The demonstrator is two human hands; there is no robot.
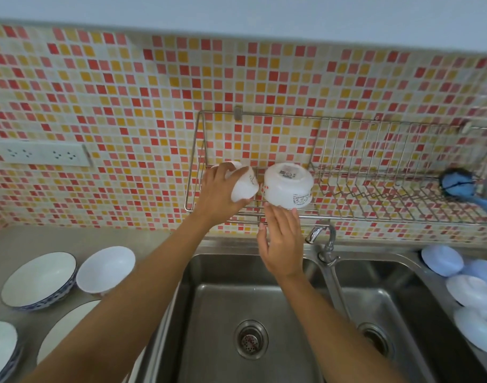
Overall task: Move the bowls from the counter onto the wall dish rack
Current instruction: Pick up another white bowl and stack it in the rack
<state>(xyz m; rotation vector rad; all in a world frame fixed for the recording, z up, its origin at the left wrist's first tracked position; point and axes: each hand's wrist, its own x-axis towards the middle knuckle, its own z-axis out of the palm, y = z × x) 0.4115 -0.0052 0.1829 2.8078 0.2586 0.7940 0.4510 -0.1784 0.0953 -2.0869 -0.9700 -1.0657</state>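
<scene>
Left hand point(218, 193) wrapped around a small white bowl point(243, 185), grip closed on it with fingers over the top and thumb under the rim, bowl tipped on its side right at the left end of the wall dish rack point(347, 172). Left arm stretched up and forward from the lower left, wrist bent toward the wall.

Right hand point(282, 241) released, grip open and flat, fingers spread and pointing up, fingertips point(275, 210) just under a bigger white bowl point(287, 186). Hard to tell if touching or just a hair below. Bigger bowl sitting upside down on the rack's lower wires, label on its base facing out, just beside the small one. Right arm reaching up across the double sink point(250, 313), left of the faucet point(323, 244).

Still on the tabletop point(37, 239) at left: a blue-patterned bowl point(39, 280), a plain white bowl point(105, 269) just beside it, plus a plate point(68, 327) and another bowl point(0, 346) cut off by the frame edge. Pale blue and white dishes point(468, 291) stacked to the right of the sink. Blue scrubber thing point(457, 183) hanging at the right end of the rack.
</scene>
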